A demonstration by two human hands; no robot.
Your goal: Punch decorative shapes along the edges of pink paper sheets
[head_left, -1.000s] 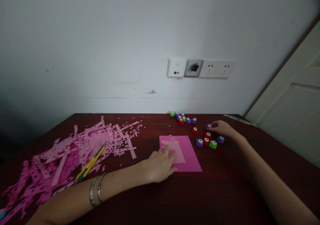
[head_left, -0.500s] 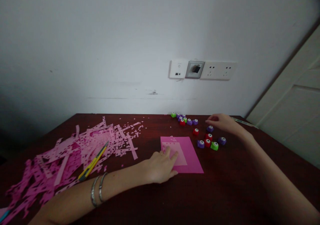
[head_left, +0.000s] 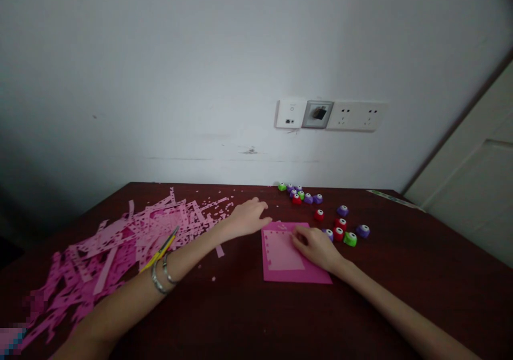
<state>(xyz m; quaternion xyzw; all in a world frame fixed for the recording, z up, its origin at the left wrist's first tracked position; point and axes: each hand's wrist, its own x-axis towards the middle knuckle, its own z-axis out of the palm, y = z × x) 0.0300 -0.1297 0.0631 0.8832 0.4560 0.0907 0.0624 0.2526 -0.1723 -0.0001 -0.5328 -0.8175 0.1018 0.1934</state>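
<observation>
A pink sheet (head_left: 298, 272) lies on the dark wooden table (head_left: 280, 317) with a paler, hole-edged pink piece (head_left: 282, 253) on top of it. My right hand (head_left: 316, 248) rests on the right side of the pale piece, fingers bent and pressing on it. My left hand (head_left: 248, 216) hovers just beyond the sheet's far left corner, fingers loosely curled, nothing visible in it. Small craft punches (head_left: 344, 229) in red, purple and green sit to the right of the sheet, close to my right hand.
A second cluster of small punches (head_left: 300, 194) stands near the wall. A heap of pink paper scraps (head_left: 120, 242) covers the table's left side, with a yellow utility knife (head_left: 160, 250) on it. Wall sockets (head_left: 332, 115) hang above. A door (head_left: 473, 189) is at right.
My right hand left the punches and came down onto the pale pink piece. My left hand lifted off that piece and moved away to the sheet's far left corner.
</observation>
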